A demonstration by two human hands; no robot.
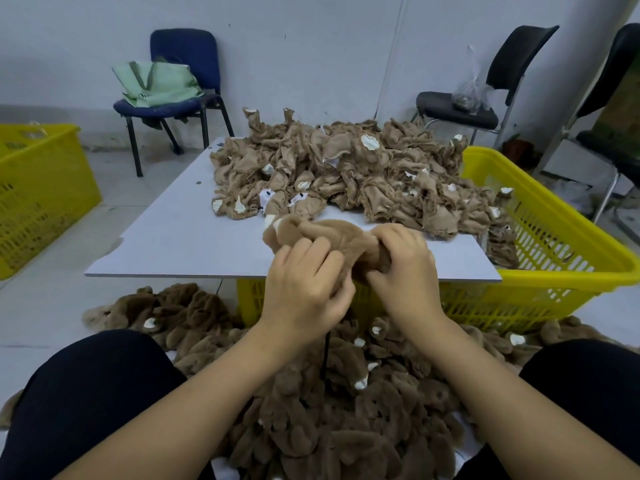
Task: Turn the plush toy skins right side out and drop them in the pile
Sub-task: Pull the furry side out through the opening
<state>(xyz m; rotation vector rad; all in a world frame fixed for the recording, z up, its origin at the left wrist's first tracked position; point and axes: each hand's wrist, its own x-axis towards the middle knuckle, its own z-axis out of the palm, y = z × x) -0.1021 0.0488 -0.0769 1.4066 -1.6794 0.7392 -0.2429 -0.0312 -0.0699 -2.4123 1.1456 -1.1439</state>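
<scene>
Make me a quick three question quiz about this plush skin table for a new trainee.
1. True or false: both the left hand and right hand grip the plush skin.
2. Where do the fluffy turned skins lie? A on the blue chair, B on the floor by the knees, C on the board.
3. Fill in: the baskets are ____ in colour.

Key: 1 true; 2 B; 3 yellow.

Tan skin (332, 237), fur outward, bunched above worktop (180, 244) edge. Inside-out heap (346, 168) on worktop. Turned furry pile (346, 410) on floor.
</scene>
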